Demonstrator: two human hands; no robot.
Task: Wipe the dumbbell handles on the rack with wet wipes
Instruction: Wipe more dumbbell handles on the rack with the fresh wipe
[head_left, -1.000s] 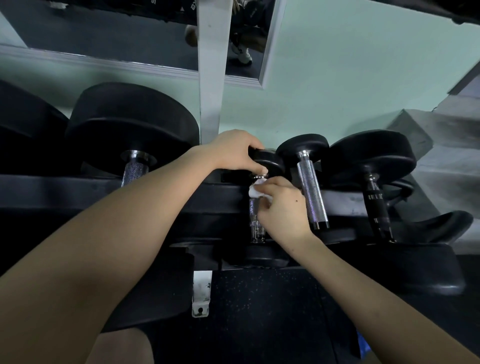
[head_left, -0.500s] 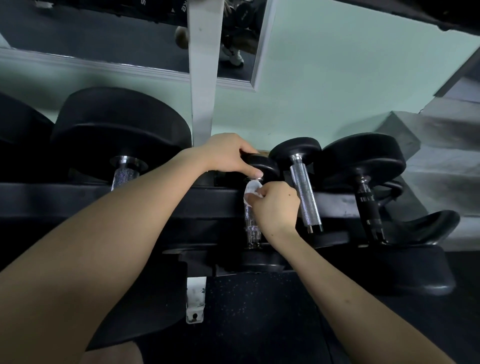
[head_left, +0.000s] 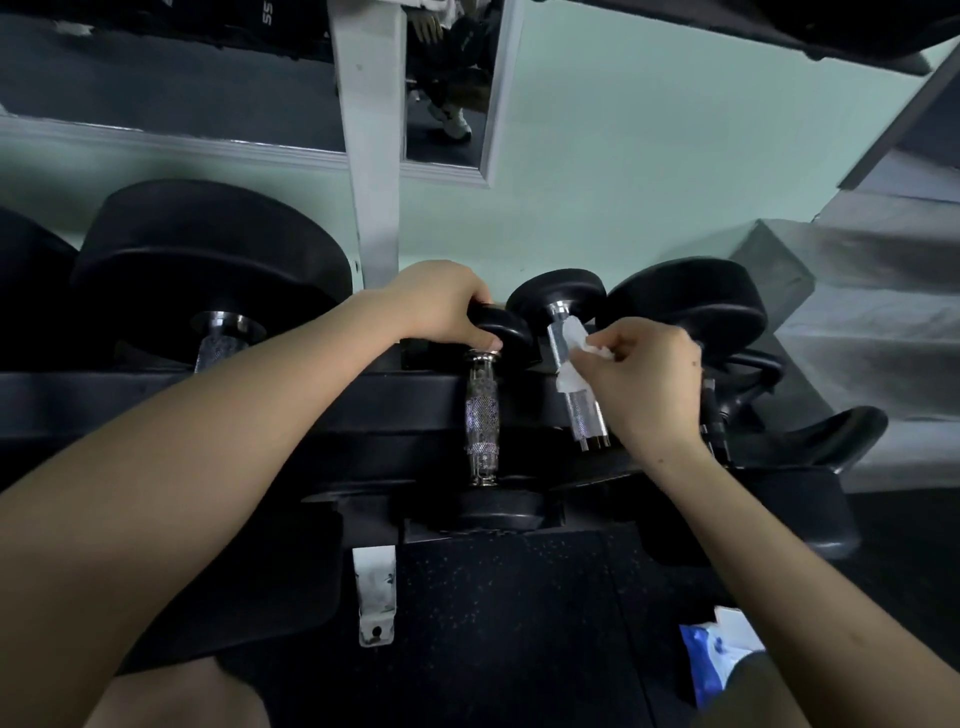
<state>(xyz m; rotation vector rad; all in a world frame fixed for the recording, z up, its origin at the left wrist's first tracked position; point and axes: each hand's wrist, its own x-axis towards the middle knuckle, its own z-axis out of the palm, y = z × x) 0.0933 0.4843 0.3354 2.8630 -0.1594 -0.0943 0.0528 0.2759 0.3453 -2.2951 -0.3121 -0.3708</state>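
Right hand (head_left: 644, 384): you pinch the wet wipe (head_left: 574, 348) against the chrome handle (head_left: 584, 410).
Left hand (head_left: 441, 306): you grip the neighbouring dumbbell head (head_left: 501, 330).
Rack (head_left: 260, 400): black, beneath your hands.

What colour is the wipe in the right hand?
White; the head view shows the wipe against the steel handle.

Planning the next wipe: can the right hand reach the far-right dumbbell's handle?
Probably yes: the far-right handle lies just beside the right hand, which holds the wet wipe on the neighbouring handle; nothing visible lies between.
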